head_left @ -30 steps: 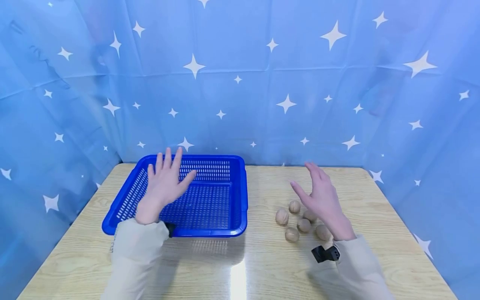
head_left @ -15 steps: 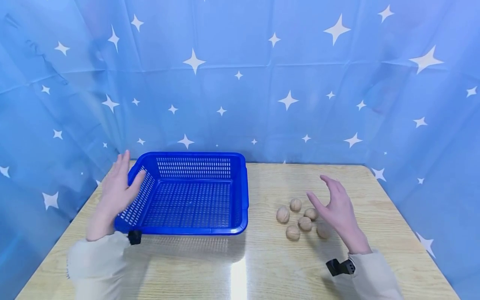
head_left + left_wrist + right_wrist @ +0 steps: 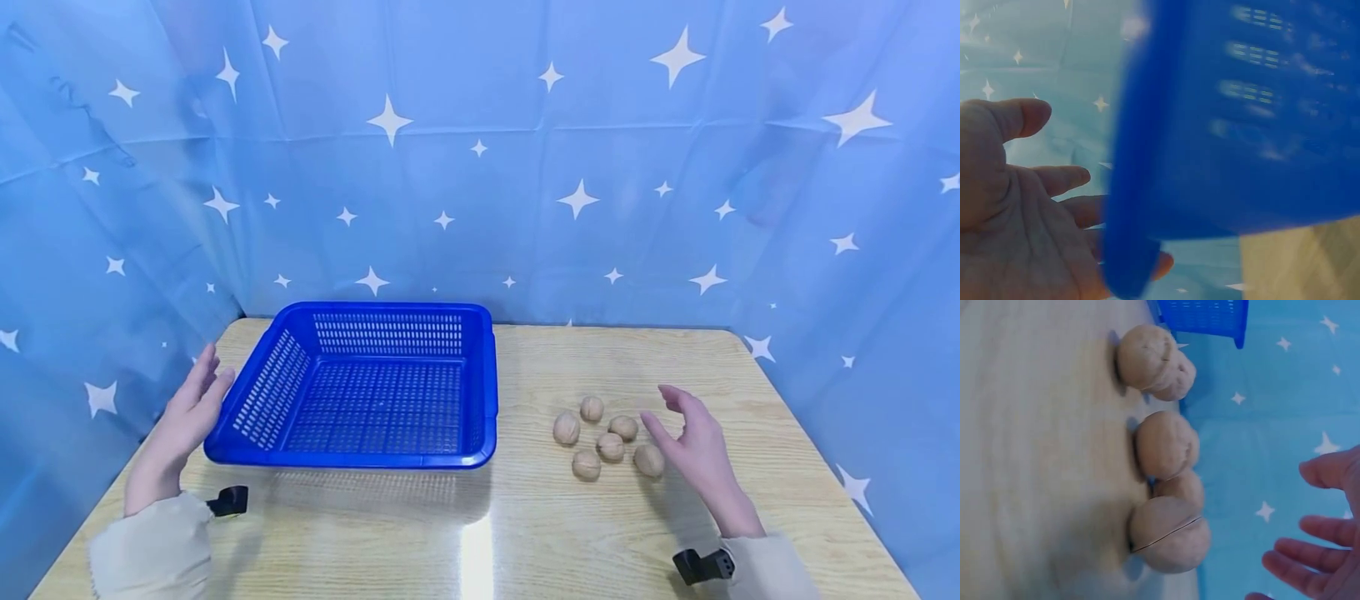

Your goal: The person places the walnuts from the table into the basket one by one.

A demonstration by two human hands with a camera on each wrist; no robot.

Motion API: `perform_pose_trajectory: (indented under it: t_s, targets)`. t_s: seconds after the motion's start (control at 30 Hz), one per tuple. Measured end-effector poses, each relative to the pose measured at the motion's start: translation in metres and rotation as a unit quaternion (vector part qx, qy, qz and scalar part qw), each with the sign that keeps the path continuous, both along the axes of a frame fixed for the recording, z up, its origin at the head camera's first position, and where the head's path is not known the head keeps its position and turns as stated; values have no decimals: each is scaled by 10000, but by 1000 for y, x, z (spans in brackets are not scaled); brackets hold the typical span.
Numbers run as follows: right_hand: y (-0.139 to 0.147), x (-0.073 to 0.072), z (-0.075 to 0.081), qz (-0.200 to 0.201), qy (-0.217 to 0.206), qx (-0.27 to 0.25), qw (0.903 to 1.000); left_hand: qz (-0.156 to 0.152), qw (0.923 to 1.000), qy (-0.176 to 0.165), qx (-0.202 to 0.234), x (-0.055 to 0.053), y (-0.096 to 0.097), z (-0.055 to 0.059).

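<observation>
A blue plastic basket with slotted walls stands on the left half of the table, nothing in it. My left hand is beside the basket's left rim, palm toward it, fingers extended; the left wrist view shows the rim in front of some fingers. Several walnuts lie in a loose cluster right of the basket. Just right of the cluster hovers my right hand, thumb and fingers apart, holding nothing. In the right wrist view, the nearest walnut shows a seam line, and the fingers are relaxed.
The light wood table carries the basket and walnuts. Behind it and along both sides hangs a blue curtain with white stars. Black wrist cameras sit at both cuffs.
My left hand has moved from over the basket to its left side. My right hand has drawn back to the right and toward me, uncovering the walnuts.
</observation>
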State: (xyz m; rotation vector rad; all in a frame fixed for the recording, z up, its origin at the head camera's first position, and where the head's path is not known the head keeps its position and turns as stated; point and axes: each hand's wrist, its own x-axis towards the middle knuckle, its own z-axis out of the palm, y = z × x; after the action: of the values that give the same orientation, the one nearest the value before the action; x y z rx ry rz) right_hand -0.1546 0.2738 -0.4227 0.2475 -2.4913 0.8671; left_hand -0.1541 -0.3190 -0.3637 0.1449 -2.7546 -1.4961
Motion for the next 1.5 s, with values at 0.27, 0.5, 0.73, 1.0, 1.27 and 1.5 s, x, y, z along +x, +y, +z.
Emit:
perform_pose_trajectory:
  t_s: [0.27,0.5,0.73,1.0,1.27,1.5]
  targets:
    - [6,8,-11,-76,-531,-312,9981,-197,9964,-114,811,-9,-14,-20]
    - [9,11,-18,32,-1009,-671,9926,-697,9711,-311,2260,-25,-32,-35]
    - [11,11,-25,103,-1319,-811,9879,-835,9320,-781,3439,-29,-39,-39]
    - [12,15,-29,174,-1418,-883,9858,-1073,9019,-1069,4046,-31,-41,-44]
    - [8,17,-33,309,-1620,-949,9817,-1173,8873,-999,4347,-31,-41,-44]
    - [1,17,-42,307,-1274,-843,9878,-1241,8950,-825,4205,-32,-41,-47]
